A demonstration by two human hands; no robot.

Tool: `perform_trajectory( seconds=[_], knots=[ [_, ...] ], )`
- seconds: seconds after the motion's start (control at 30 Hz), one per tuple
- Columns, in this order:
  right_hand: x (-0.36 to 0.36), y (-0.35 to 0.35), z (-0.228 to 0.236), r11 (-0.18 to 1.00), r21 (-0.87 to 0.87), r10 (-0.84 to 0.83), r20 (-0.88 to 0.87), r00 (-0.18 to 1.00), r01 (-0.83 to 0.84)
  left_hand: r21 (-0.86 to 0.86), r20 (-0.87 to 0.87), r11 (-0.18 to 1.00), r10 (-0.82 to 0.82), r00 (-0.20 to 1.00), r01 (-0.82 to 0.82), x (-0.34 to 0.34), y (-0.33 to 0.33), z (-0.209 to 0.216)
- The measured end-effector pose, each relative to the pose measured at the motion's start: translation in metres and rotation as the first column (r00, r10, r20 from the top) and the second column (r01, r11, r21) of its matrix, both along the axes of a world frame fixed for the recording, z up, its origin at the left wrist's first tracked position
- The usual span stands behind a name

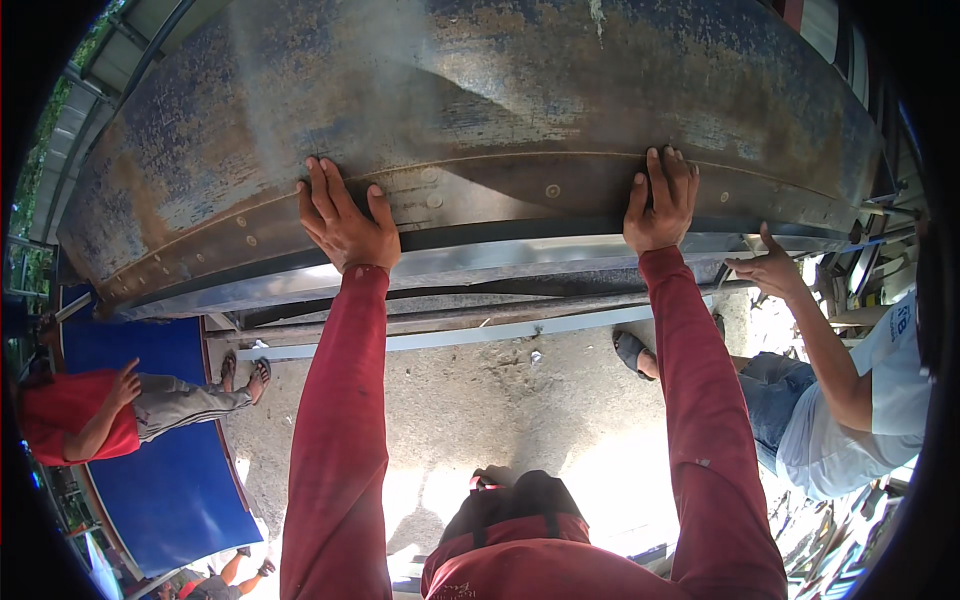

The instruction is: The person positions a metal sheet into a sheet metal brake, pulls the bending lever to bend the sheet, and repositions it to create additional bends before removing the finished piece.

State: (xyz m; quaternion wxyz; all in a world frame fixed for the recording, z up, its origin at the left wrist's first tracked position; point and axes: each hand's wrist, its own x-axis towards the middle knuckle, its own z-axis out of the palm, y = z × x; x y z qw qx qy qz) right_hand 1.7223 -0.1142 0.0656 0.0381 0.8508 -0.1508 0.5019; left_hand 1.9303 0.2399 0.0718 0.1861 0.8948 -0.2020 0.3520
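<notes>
Both my arms, in red sleeves, reach forward to a long, wide metal machine (470,90) with scuffed blue-grey and rusty paint. My left hand (345,215) lies on the bolted lower band (470,190) of its front, fingers stretched upward and thumb apart. Farther right, my right hand (662,200) rests on the same band, fingers extended and slightly spread. Neither hand grasps anything. Just below the hands, a shiny strip of sheet metal (500,255) runs along the machine's dark lower edge. What lies under the palms is hidden.
At right, a person in a white shirt (850,400) holds a hand (770,265) near the machine's edge. A person in red (100,410) stands at left beside a blue sheet (170,480). A pale metal strip (430,338) crosses above the concrete floor (500,400). Scrap lies at right.
</notes>
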Motion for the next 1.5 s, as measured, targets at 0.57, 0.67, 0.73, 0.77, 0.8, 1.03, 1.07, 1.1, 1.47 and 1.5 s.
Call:
perform_trajectory(
  seconds=[0.57, 0.67, 0.73, 0.77, 0.8, 1.03, 1.07, 1.1, 1.47, 1.5],
  knots=[
    [0.002, 0.008, 0.001, 1.000, 0.026, 0.002, 0.001, 1.000, -0.002, -0.024, 0.096, 0.999, -0.039, 0.995, 0.041, 0.001, 0.007, -0.001],
    [0.001, 0.007, 0.005, 0.999, 0.044, -0.022, 0.001, 1.000, 0.022, -0.024, 0.094, 0.999, -0.027, 0.995, 0.029, 0.000, 0.002, -0.003],
    [-0.004, 0.004, 0.008, 0.998, 0.055, -0.034, 0.000, 0.999, 0.034, -0.012, 0.084, 1.000, -0.005, 0.996, 0.006, 0.001, -0.004, -0.005],
    [-0.004, 0.003, 0.008, 0.998, 0.054, -0.038, -0.003, 0.999, 0.038, -0.015, 0.082, 1.000, -0.006, 0.997, 0.007, 0.001, -0.005, -0.005],
    [-0.004, 0.004, 0.009, 0.998, 0.055, -0.040, -0.005, 0.999, 0.040, -0.016, 0.081, 1.000, -0.004, 0.997, 0.005, 0.001, -0.003, -0.005],
    [-0.007, 0.004, 0.006, 0.997, 0.072, -0.038, 0.011, 0.999, 0.037, -0.017, 0.054, 1.000, -0.008, 0.998, 0.009, -0.002, -0.006, -0.004],
    [-0.007, 0.004, 0.006, 0.997, 0.072, -0.033, 0.013, 0.999, 0.032, -0.015, 0.048, 1.000, -0.001, 0.999, 0.002, -0.002, -0.005, -0.004],
    [-0.006, 0.004, 0.006, 0.997, 0.072, -0.029, 0.014, 0.999, 0.028, -0.014, 0.041, 1.000, 0.005, 0.999, -0.004, -0.002, -0.004, -0.005],
    [-0.006, 0.003, 0.005, 0.997, 0.059, -0.042, 0.010, 0.999, 0.042, 0.000, 0.055, 1.000, 0.008, 0.998, -0.008, -0.001, -0.005, -0.006],
    [-0.005, 0.004, 0.005, 0.997, 0.060, -0.039, 0.012, 0.999, 0.039, 0.009, 0.053, 1.000, 0.017, 0.998, -0.017, 0.000, -0.004, -0.005]
  ],
)
